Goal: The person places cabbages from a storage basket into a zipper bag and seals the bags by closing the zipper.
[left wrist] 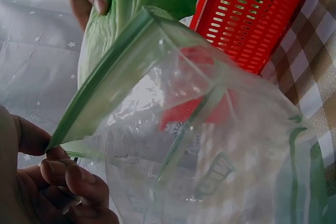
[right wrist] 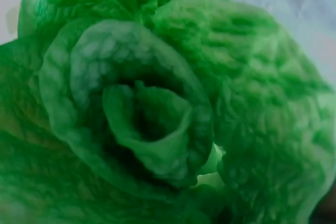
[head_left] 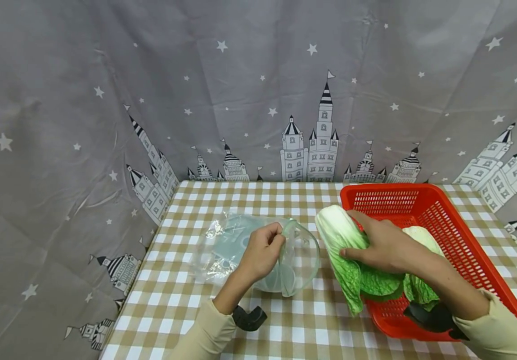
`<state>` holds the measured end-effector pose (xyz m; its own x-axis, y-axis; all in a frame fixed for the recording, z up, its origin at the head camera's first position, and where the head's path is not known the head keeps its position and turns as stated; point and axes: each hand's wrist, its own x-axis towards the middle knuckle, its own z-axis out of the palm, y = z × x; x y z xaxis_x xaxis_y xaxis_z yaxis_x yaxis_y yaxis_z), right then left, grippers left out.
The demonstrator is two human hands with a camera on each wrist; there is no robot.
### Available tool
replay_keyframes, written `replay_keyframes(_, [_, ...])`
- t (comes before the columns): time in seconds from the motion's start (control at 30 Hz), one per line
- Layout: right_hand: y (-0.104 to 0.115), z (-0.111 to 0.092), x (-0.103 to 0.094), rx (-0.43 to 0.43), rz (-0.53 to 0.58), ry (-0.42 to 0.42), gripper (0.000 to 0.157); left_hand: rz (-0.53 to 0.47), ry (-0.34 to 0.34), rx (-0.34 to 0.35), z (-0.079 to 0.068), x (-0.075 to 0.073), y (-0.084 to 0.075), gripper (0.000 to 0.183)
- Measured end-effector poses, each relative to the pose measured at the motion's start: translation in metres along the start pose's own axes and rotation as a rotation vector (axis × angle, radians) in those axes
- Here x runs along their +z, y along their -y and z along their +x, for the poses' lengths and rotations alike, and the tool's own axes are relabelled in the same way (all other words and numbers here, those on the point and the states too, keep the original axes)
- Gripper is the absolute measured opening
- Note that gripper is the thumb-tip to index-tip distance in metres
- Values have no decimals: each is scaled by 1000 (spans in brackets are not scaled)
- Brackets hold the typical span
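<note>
My left hand [head_left: 263, 252] pinches the rim of a clear zip bag [left wrist: 131, 124] with a green seal strip, its mouth spread apart toward the right. In the head view, a napa cabbage [head_left: 337, 240], white at the base and green at the leaves, is gripped by my right hand [head_left: 384, 245]. It is held at the left side of the red basket, just right of the bag's mouth. Its leafy end [right wrist: 147, 114] fills the right wrist view, where the hand is mostly hidden.
A red slotted basket [head_left: 470, 260] stands on the right of the checked tablecloth [head_left: 150, 320]. Another napa cabbage [head_left: 425, 240] lies in it, partly behind my right forearm. More clear plastic bags [head_left: 218, 245] lie flat beneath and left of my left hand. A grey castle-print curtain [head_left: 249, 100] hangs behind.
</note>
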<state>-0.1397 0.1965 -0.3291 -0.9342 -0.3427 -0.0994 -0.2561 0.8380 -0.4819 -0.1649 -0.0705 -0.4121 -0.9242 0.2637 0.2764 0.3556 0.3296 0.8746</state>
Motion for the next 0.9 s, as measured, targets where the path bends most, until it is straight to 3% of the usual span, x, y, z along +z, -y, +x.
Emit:
replay_keyframes(0.2, [17,13,23,-68,29,90,88,-11,-15,1,-1,3,1,21])
replay_keyframes(0.33, [22,23,35,-68,49,129,86,-18,-19,24,-3,5,1,21])
replay_keyframes(0.63, [28,49,56,-51,57,169,79,-33,54,58,-9,11,-1,22])
replay_keyframes(0.73, [29,57,63,-62,76,194,69,-41,63,67,-9,11,-2,22])
replay_keyframes(0.9, [34,63,73,-77,81,175,63,-65,87,74,-9,12,-1,23])
